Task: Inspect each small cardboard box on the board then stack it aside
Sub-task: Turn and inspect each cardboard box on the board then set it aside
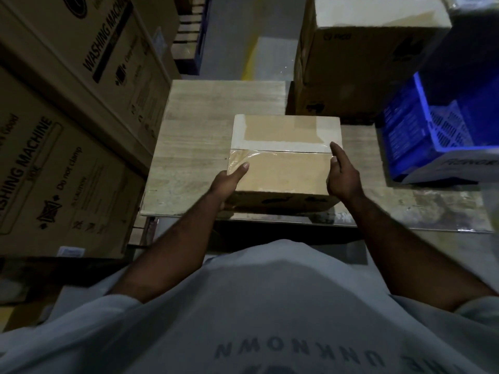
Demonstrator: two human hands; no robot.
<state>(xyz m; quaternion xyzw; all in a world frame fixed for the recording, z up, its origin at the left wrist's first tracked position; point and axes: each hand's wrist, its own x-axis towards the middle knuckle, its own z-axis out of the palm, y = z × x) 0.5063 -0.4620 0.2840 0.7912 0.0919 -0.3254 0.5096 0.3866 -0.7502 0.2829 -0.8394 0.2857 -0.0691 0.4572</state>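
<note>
A small cardboard box (283, 157), taped along its top seam, sits on the pale wooden board (194, 147) in front of me. My left hand (226, 183) grips the box's near left corner, thumb lying on the top face and fingers hidden under the side. My right hand (341, 174) holds the box's right side, thumb up along the top edge and fingers down the side. The box's near face shows dark printed marks.
Large washing-machine cartons (67, 130) stand stacked at the left. Big brown cartons (356, 63) stand at the back right. A blue plastic crate (437, 130) rests at the right on the board's edge. Bare board lies left of and behind the box.
</note>
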